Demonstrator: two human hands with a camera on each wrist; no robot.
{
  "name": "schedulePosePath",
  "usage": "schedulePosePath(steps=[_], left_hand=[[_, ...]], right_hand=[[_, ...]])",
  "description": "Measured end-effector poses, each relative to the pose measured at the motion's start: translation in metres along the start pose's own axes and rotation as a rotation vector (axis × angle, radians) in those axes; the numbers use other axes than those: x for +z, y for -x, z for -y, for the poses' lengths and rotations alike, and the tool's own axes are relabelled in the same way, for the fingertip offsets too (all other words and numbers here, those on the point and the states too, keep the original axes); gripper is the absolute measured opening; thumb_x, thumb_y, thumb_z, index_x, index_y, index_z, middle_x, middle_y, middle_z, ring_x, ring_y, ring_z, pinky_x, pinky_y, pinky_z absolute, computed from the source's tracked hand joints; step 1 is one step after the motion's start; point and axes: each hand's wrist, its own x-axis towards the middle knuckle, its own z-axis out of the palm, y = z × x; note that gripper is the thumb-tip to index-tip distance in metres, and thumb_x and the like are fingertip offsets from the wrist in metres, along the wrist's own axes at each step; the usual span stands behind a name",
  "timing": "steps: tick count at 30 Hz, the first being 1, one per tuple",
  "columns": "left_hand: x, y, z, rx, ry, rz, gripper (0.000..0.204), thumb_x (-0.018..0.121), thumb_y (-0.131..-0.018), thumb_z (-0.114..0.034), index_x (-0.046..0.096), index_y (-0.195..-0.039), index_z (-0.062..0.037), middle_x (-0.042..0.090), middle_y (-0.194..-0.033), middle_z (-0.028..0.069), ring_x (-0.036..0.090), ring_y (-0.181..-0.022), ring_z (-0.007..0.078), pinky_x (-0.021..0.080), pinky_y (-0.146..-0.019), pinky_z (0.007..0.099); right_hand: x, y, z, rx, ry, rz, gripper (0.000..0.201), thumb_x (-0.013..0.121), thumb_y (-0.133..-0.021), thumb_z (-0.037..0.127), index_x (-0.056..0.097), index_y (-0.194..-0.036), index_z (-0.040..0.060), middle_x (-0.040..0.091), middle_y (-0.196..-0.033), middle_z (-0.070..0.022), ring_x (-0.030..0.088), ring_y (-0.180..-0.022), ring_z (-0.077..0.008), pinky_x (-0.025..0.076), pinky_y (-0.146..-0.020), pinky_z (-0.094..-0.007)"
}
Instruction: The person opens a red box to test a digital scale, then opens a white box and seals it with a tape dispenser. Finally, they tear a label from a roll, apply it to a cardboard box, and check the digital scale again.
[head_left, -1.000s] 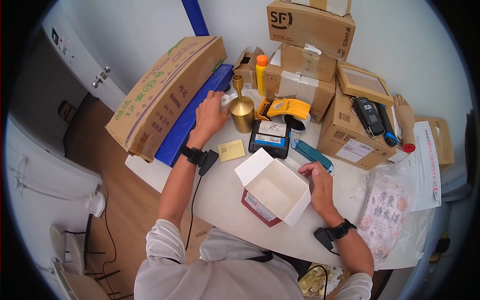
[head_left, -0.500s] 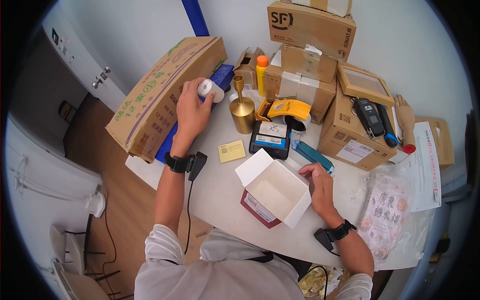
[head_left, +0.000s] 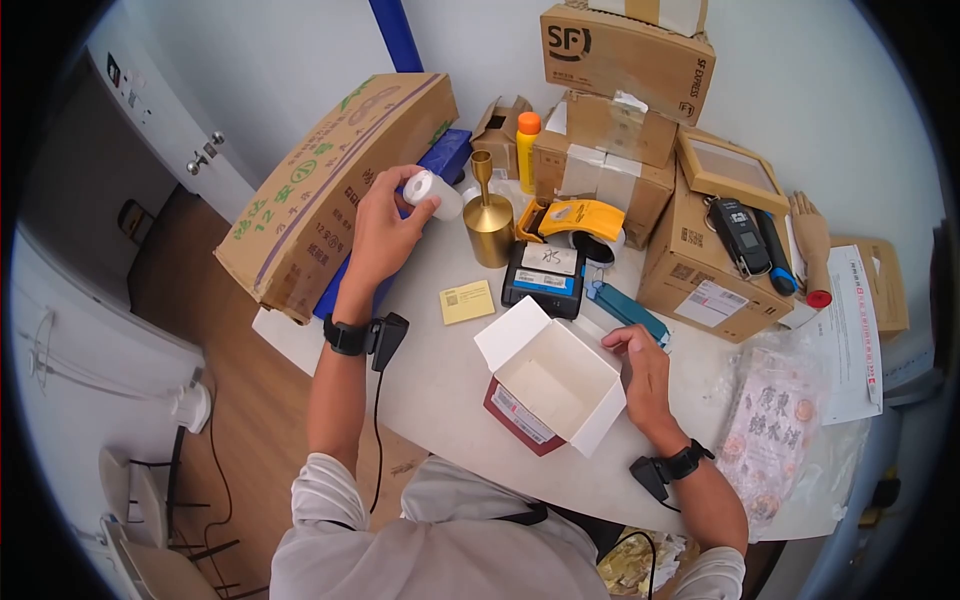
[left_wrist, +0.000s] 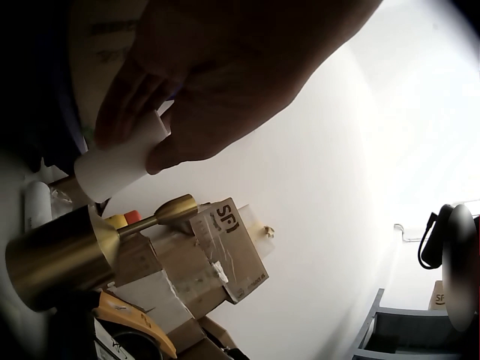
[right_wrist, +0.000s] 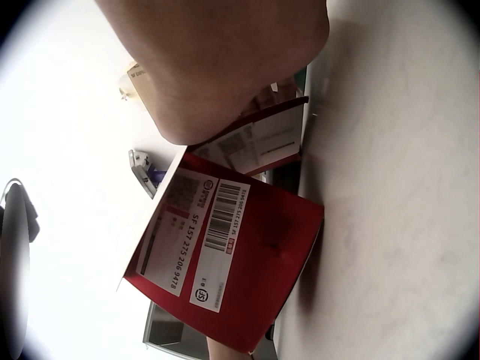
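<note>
In the head view my left hand [head_left: 382, 228] is raised at the left of the table and grips a white roll [head_left: 434, 195] with a small hole in its end. The thumb is on the near side of the white roll [left_wrist: 124, 161] in the left wrist view. Right beside it stands a gold metal vessel with a narrow neck [head_left: 489, 228]. My right hand [head_left: 645, 375] rests at the right side of an open red box with a white inside [head_left: 530, 425], fingers loosely bent by its flap. The right wrist view shows the red box [right_wrist: 262, 247] with shipping labels; the fingertips are mostly hidden.
A label printer [head_left: 543, 280], a yellow tape dispenser [head_left: 580, 217] and a teal case [head_left: 630, 312] stand behind the box. Yellow sticky notes [head_left: 467, 302] lie left of it. Cardboard boxes [head_left: 700, 250] line the back, and a plastic-wrapped packet [head_left: 768, 430] lies at the right.
My left hand has lifted the white roll from beside the gold vessel, drawn it left, then shifted it slightly right. The right hand and the box have stayed put.
</note>
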Motion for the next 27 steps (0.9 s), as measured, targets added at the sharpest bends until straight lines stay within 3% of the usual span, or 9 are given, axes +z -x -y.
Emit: schedulePosePath(steps=[7,12,14,15,16,17,22,25,27], left_hand=[[0.021,0.007,0.000,-0.030,-0.240,0.127,0.040,0.078,-0.084,-0.011,0.064,-0.119,-0.0013,0.067,-0.106,0.0156,0.065,-0.081,0.0273,0.052,-0.077,0.0399],[0.039,0.005,0.032,0.093,-0.394,0.121,0.038,0.076,-0.082,-0.010,0.065,-0.118,-0.0055,0.066,-0.108,0.0183,0.069,-0.085,0.0351,0.053,-0.080,0.0451],[0.041,0.004,0.030,0.009,-0.320,0.183,0.037,0.076,-0.081,-0.009,0.066,-0.116,-0.0057,0.067,-0.107,0.0190,0.068,-0.091,0.0389,0.053,-0.082,0.0453],[0.045,0.004,0.049,0.097,-0.329,0.145,0.037,0.076,-0.081,-0.009,0.067,-0.117,-0.0059,0.068,-0.106,0.0188,0.068,-0.092,0.0386,0.053,-0.081,0.0443],[0.044,0.004,0.046,0.047,-0.296,0.161,0.038,0.077,-0.081,-0.009,0.067,-0.118,-0.0059,0.067,-0.105,0.0188,0.067,-0.092,0.0386,0.053,-0.081,0.0431],[0.043,0.002,0.055,0.119,-0.346,0.167,0.042,0.078,-0.081,-0.006,0.067,-0.121,-0.0017,0.069,-0.110,0.0174,0.068,-0.082,0.0279,0.054,-0.075,0.0366],[0.040,0.005,0.052,0.113,-0.389,0.180,0.048,0.077,-0.083,-0.005,0.063,-0.129,-0.0034,0.068,-0.112,0.0150,0.067,-0.083,0.0239,0.053,-0.077,0.0340],[0.028,0.017,0.040,0.176,-0.424,0.058,0.048,0.077,-0.083,-0.006,0.064,-0.129,-0.0046,0.068,-0.108,0.0121,0.062,-0.075,0.0198,0.052,-0.074,0.0324],[0.019,0.027,0.025,0.084,-0.324,-0.058,0.045,0.077,-0.085,-0.007,0.065,-0.129,-0.0060,0.066,-0.101,0.0080,0.056,-0.069,0.0146,0.049,-0.069,0.0295]], right_hand=[[-0.001,0.000,0.001,0.000,-0.005,0.000,0.042,0.036,-0.107,0.025,0.065,-0.097,-0.0034,0.062,-0.089,-0.0157,0.057,-0.079,-0.0272,0.045,-0.077,-0.0357],[0.002,0.000,-0.004,-0.004,-0.073,0.009,0.036,0.040,-0.107,0.022,0.066,-0.098,-0.0020,0.062,-0.091,-0.0153,0.060,-0.083,-0.0286,0.047,-0.080,-0.0362],[-0.002,0.003,-0.003,0.005,-0.049,0.017,0.032,0.043,-0.106,0.020,0.065,-0.098,-0.0012,0.062,-0.092,-0.0161,0.061,-0.086,-0.0313,0.048,-0.082,-0.0376],[-0.003,0.003,-0.002,0.010,-0.035,0.022,0.031,0.043,-0.106,0.019,0.065,-0.098,-0.0009,0.062,-0.093,-0.0166,0.061,-0.088,-0.0330,0.048,-0.082,-0.0386],[-0.005,0.004,-0.001,0.009,-0.015,0.029,0.034,0.041,-0.107,0.023,0.065,-0.101,-0.0004,0.062,-0.095,-0.0151,0.061,-0.089,-0.0303,0.048,-0.083,-0.0368],[-0.006,0.004,-0.002,-0.001,-0.006,0.050,0.038,0.039,-0.109,0.027,0.065,-0.103,0.0000,0.062,-0.097,-0.0136,0.061,-0.090,-0.0276,0.047,-0.084,-0.0350],[-0.003,0.005,-0.006,-0.032,-0.039,0.029,0.032,0.042,-0.108,0.023,0.064,-0.104,-0.0001,0.062,-0.097,-0.0142,0.061,-0.091,-0.0293,0.048,-0.084,-0.0365],[-0.004,0.005,-0.008,-0.036,-0.049,0.031,0.032,0.042,-0.108,0.022,0.064,-0.104,-0.0004,0.062,-0.098,-0.0147,0.061,-0.092,-0.0292,0.048,-0.085,-0.0370],[-0.003,0.005,-0.008,-0.049,-0.058,0.018,0.022,0.048,-0.103,0.015,0.062,-0.102,-0.0013,0.062,-0.098,-0.0180,0.062,-0.090,-0.0354,0.050,-0.081,-0.0398]])
